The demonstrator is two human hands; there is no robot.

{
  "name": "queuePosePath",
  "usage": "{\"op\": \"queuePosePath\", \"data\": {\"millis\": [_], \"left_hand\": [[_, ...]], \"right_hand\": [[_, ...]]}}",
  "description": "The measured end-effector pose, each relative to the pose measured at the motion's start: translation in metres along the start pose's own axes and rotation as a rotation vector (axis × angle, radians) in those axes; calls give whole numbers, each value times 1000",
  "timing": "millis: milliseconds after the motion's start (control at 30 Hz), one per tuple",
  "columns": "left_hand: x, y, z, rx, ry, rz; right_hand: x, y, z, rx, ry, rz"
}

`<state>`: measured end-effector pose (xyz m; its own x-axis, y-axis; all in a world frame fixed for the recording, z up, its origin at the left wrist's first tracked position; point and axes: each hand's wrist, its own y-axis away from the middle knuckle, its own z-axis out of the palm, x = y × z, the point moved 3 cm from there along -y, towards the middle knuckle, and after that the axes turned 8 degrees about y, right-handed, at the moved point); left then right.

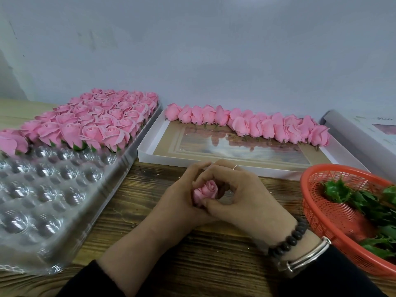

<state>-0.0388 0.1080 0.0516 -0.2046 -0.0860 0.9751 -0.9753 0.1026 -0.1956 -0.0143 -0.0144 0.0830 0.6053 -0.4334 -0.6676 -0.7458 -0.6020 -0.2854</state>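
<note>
Pink, soft-petalled rose [206, 190] sits above the table [147, 185], left hand [180, 200] curled round its base, right hand [246, 196] pinching its side; likely light and crushable, best gripped low.

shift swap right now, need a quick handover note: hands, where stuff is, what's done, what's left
Left hand: grip curled round the pink rose head, above the wooden table.
Right hand: pinches the same rose head.
Things: clear blister tray at left, tray roses in its far rows, near cups vacant. Red basket at right holds green leaf pieces.
Done: a row of rose heads lies along the white box far edge.
Left: probably finish this rose, then the tray's.
</note>
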Motion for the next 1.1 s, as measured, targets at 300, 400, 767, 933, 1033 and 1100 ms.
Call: {"op": "queuePosePath", "data": {"millis": [300, 400, 767, 933, 1033, 1100], "left_hand": [[4, 1, -1, 148, -202, 61], [10, 2, 0, 220, -356, 133], [14, 5, 4, 254, -347, 192], [11, 2, 0, 258, -177, 156], [6, -1, -6, 247, 49, 92], [2, -2, -10, 280, 231, 52]], "right_hand": [[19, -2, -4, 118, -253, 106], [20, -3, -5, 139, -285, 123], [12, -3, -6, 104, -259, 121], [11, -2, -8, 130, -302, 134], [13, -2, -10, 256, -326, 120], [17, -2, -12, 341, -306, 144]]}}
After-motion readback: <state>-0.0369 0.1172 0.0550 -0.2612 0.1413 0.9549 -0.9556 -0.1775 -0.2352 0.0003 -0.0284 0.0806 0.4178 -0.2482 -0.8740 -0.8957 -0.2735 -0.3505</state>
